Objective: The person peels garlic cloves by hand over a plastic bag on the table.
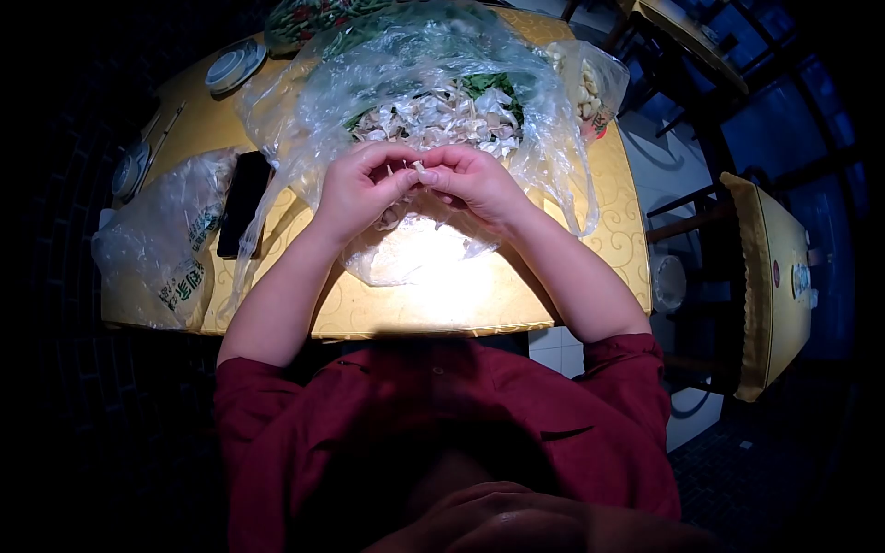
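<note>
My left hand [362, 189] and my right hand [475, 184] meet fingertip to fingertip over the near edge of a large open clear plastic bag [304, 111]. Pinched between them is a small pale garlic clove [419, 169], mostly covered by the fingers. Just beyond lies a heap of papery garlic skins [442, 118] on the bag, with green leaves [484, 86] beside it. More skins lie beneath my hands on the plastic.
A bag of pale peeled cloves [587, 88] stands at the back right. On the left are a printed plastic bag [175, 244], a black phone-like slab [245, 205] and stacked dishes [230, 69]. The yellow tablecloth [608, 267] ends close to my body; another table [779, 267] is at right.
</note>
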Action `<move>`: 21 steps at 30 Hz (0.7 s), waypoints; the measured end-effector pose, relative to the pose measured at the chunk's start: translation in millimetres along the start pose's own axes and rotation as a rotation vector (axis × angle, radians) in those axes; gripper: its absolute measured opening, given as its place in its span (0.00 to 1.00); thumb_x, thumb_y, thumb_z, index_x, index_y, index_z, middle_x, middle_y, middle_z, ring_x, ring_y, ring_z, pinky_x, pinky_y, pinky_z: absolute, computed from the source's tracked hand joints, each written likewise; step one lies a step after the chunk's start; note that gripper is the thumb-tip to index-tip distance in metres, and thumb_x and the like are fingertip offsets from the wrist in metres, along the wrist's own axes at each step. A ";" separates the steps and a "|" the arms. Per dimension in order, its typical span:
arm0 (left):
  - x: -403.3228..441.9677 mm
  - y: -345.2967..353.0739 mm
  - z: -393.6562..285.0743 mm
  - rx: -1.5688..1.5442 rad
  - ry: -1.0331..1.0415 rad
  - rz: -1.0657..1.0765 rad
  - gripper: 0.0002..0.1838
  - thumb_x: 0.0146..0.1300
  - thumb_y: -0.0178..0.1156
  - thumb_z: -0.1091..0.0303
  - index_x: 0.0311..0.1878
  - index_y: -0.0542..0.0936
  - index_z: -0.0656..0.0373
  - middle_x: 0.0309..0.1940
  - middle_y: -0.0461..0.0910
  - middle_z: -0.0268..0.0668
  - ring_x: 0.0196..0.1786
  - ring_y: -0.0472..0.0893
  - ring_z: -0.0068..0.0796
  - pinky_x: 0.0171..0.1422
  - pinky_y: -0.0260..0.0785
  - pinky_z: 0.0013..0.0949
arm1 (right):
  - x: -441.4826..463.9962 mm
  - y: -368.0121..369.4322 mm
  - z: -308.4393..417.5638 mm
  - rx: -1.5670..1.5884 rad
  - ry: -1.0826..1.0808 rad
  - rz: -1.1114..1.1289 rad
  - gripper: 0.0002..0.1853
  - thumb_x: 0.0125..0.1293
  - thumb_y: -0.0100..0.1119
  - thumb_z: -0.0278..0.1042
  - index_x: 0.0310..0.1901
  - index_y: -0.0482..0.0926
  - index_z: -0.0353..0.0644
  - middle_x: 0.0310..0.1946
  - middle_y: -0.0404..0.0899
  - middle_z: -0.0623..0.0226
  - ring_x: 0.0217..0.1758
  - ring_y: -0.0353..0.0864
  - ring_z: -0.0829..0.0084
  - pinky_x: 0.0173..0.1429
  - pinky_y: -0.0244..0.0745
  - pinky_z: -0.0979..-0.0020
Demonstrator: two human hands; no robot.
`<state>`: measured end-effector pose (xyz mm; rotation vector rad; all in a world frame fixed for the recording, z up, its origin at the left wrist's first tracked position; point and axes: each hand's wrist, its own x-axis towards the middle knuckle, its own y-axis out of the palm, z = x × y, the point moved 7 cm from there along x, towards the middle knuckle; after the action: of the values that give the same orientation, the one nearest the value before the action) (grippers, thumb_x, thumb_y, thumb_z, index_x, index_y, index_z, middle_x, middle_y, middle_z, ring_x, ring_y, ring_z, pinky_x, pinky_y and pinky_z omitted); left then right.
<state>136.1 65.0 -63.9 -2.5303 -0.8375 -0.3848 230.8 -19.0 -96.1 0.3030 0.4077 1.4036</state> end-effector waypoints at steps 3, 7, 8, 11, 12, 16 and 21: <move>-1.3 0.0 3.0 0.001 -0.035 0.015 0.11 0.51 0.63 0.72 0.39 0.80 0.60 0.31 0.78 0.31 0.28 0.74 0.15 0.33 0.67 0.20 | -5.8 8.3 5.0 0.020 0.031 -0.011 0.15 0.59 0.59 0.30 0.46 0.72 0.35 0.37 0.77 0.67 0.33 0.73 0.84 0.37 0.68 0.84; -2.4 4.7 7.1 -0.175 -0.173 0.046 0.09 0.54 0.61 0.72 0.39 0.78 0.62 0.30 0.77 0.30 0.29 0.74 0.14 0.33 0.67 0.19 | -0.5 -1.0 1.7 -0.109 -0.016 -0.009 0.16 0.57 0.61 0.29 0.47 0.73 0.34 0.38 0.78 0.67 0.40 0.76 0.80 0.44 0.71 0.81; -2.5 5.8 8.8 -0.230 -0.241 0.066 0.09 0.55 0.60 0.73 0.40 0.78 0.62 0.29 0.77 0.30 0.29 0.74 0.14 0.33 0.67 0.19 | 0.7 -3.8 1.4 -0.162 -0.032 -0.011 0.16 0.57 0.62 0.28 0.46 0.73 0.34 0.38 0.78 0.66 0.42 0.77 0.79 0.46 0.72 0.80; -3.7 10.1 15.2 -0.401 -0.351 0.105 0.08 0.56 0.58 0.74 0.40 0.76 0.63 0.27 0.76 0.29 0.29 0.73 0.13 0.32 0.66 0.18 | 1.8 -8.4 6.0 -0.450 -0.111 -0.058 0.16 0.56 0.63 0.30 0.45 0.74 0.34 0.36 0.77 0.69 0.39 0.75 0.82 0.43 0.71 0.81; -3.8 11.3 17.5 -0.459 -0.371 0.114 0.08 0.56 0.58 0.74 0.40 0.76 0.63 0.27 0.75 0.28 0.28 0.73 0.12 0.31 0.66 0.17 | 1.2 -8.0 8.0 -0.489 -0.136 -0.070 0.16 0.55 0.64 0.30 0.45 0.75 0.35 0.33 0.77 0.71 0.36 0.74 0.83 0.41 0.70 0.81; -5.6 16.9 19.1 -0.628 -0.455 0.201 0.07 0.56 0.57 0.75 0.39 0.73 0.61 0.24 0.72 0.26 0.24 0.70 0.10 0.26 0.61 0.15 | -0.4 -5.9 12.7 -0.633 -0.196 -0.082 0.15 0.54 0.65 0.31 0.43 0.76 0.37 0.30 0.75 0.75 0.32 0.72 0.86 0.38 0.68 0.82; -9.3 19.2 14.5 -0.782 -0.558 0.299 0.07 0.56 0.58 0.76 0.37 0.71 0.58 0.21 0.71 0.24 0.18 0.66 0.08 0.18 0.53 0.14 | -2.9 -1.7 15.9 -0.737 -0.266 -0.060 0.15 0.54 0.65 0.31 0.43 0.76 0.37 0.30 0.75 0.74 0.33 0.72 0.86 0.38 0.69 0.82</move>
<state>142.4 53.7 -86.2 -3.5233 -0.5167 0.1496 239.2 -21.6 -82.3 -0.1279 -0.3235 1.3387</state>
